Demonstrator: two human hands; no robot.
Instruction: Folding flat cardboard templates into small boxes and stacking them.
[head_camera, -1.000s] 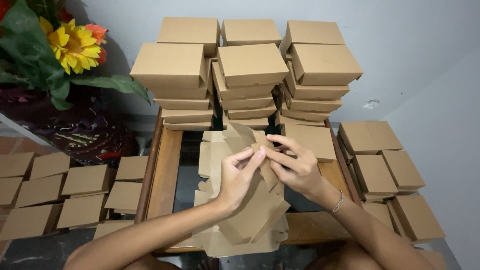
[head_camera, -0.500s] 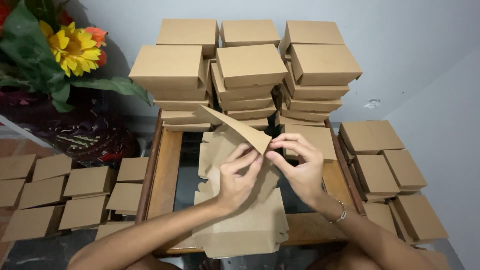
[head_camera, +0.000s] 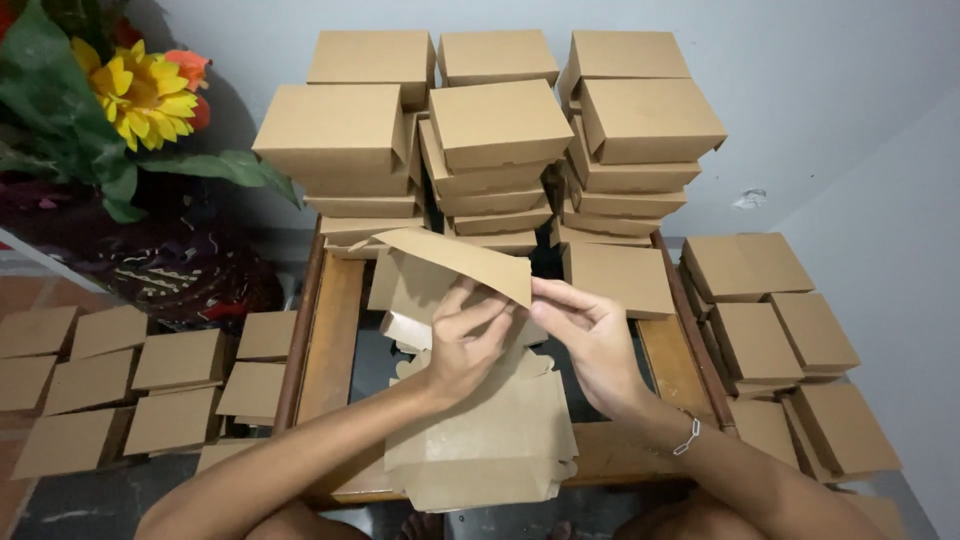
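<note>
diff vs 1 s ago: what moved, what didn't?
The flat cardboard blank has come up off the pile of blanks: its top flap swung up and left and now sticks out level. Left hand and right hand keep pinching it at the fold. The stacks of folded boxes and the flowers haven't moved.

A wooden-framed table (head_camera: 335, 330) carries stacked brown cardboard boxes (head_camera: 500, 130) and a pile of flat box blanks (head_camera: 490, 440).

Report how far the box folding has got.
Done: folded brown boxes stacked at the back of the table, more on the floor either side. In hand: left hand and right hand bend one flat cardboard blank. Left: a pile of flat blanks under the hands.
</note>
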